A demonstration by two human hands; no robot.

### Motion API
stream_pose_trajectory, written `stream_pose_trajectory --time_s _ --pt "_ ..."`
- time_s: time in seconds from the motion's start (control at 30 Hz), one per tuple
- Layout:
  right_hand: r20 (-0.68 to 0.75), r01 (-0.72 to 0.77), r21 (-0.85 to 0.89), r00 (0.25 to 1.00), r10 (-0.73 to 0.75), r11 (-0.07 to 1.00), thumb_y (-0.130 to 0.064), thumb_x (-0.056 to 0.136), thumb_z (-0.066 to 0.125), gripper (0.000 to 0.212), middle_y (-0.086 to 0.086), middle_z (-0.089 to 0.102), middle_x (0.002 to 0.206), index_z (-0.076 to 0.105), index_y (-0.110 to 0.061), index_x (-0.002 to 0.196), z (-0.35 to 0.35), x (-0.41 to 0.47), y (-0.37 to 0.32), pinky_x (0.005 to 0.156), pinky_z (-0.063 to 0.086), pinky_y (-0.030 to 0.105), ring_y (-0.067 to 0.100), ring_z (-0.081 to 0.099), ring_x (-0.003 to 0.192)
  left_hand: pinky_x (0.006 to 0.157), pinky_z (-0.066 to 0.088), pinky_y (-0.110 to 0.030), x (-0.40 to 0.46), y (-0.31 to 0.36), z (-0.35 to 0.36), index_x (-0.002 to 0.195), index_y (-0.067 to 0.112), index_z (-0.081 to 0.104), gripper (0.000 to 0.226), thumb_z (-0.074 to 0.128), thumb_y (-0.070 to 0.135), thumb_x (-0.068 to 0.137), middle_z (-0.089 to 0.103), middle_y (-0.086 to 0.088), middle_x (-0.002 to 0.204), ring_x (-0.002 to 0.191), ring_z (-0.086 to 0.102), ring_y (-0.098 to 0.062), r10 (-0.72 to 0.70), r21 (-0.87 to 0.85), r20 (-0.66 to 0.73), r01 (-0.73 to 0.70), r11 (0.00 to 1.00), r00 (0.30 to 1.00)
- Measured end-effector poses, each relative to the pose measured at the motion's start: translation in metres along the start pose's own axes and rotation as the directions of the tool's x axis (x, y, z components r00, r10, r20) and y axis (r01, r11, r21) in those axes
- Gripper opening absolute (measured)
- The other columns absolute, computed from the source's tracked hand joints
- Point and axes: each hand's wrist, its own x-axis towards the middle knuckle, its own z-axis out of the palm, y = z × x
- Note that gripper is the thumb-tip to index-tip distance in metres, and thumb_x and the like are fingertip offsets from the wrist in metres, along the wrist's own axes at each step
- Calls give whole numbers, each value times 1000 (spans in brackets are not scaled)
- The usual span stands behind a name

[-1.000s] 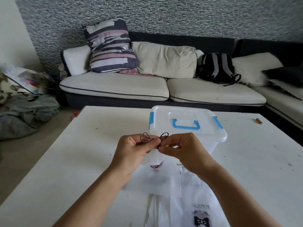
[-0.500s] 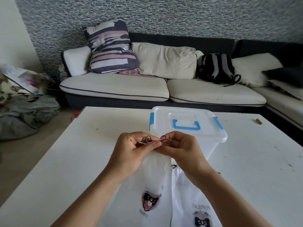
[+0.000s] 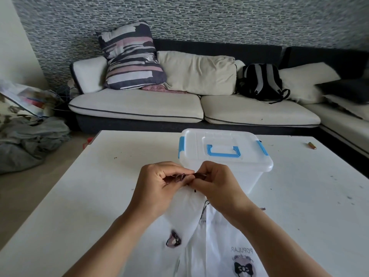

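My left hand and my right hand meet above the white table, just in front of a clear plastic box. Both pinch the dark drawstring at the gathered top of a white pouch, which hangs from my fingers and carries a small dark bow print. The string's loops are mostly hidden inside my fingers. A second white pouch, printed with a bow logo and lettering, lies flat on the table under my right wrist.
The clear box has a white lid with a blue handle and blue clips. A small brown stub lies at the table's far right. Behind stands a sofa with cushions and a black backpack. A clothes heap sits on the floor at left.
The pouch has been lifted off the table and now hangs from my fingers. The drawstring loops that stood out between my hands have been drawn in, and my hands have closed together.
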Motion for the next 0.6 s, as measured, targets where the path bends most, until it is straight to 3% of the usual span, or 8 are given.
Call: stream_pose_trajectory --time_s 0.07,0.17,0.3,0.4,0.47,0.53,0.6 --pt "39 -56 207 998 49 977 8 83 71 20 9 60 63 59 -6 74 -1 -1 -1 53 41 24 17 54 58 72 55 -18 1 2 1 87 13 81 11 78 9 77 77 4 80 77 74 -12 -44 -61 10 45 997 999" --pt "176 -170 350 978 114 921 10 83 69 23 10 66 78 61 -11 82 -8 0 -2 64 45 30 20 61 69 71 54 -18 4 2 -1 85 13 80 11 79 7 75 77 1 80 77 74 -14 -98 -125 0 97 987 995" --pt "393 -326 390 905 165 861 -4 77 79 28 12 64 100 64 -13 99 -20 3 0 80 43 39 26 59 93 75 57 -23 3 5 -4 86 6 79 15 78 12 73 78 -6 83 80 75 -19 -172 -214 53 180 960 984" --pt "449 -373 422 878 166 826 -13 78 81 36 17 53 109 66 -10 111 -28 6 1 81 50 35 33 47 102 72 56 -22 3 7 -5 84 7 80 14 76 13 73 78 -9 82 76 73 -17 -253 -304 83 266 915 964" --pt "417 -307 348 897 147 886 -7 88 71 24 16 59 102 69 -4 112 -35 7 -2 80 55 35 29 55 94 70 54 -21 5 4 -7 80 12 82 12 75 17 72 77 -8 79 73 68 -15 -302 -328 95 316 890 949" --pt "335 -163 145 936 106 976 -2 93 65 19 12 64 91 72 -3 111 -39 6 -9 79 57 31 22 60 84 71 52 -24 5 2 -9 81 14 82 12 75 20 73 75 -12 80 75 64 -17 -336 -316 128 360 878 933" --pt "268 -51 32 963 41 998 4 92 63 19 8 66 82 74 -2 106 -39 5 -13 73 55 23 16 60 74 71 52 -24 3 1 -9 84 12 82 13 74 19 76 74 -14 81 74 62 -16 -357 -295 159 389 873 921"
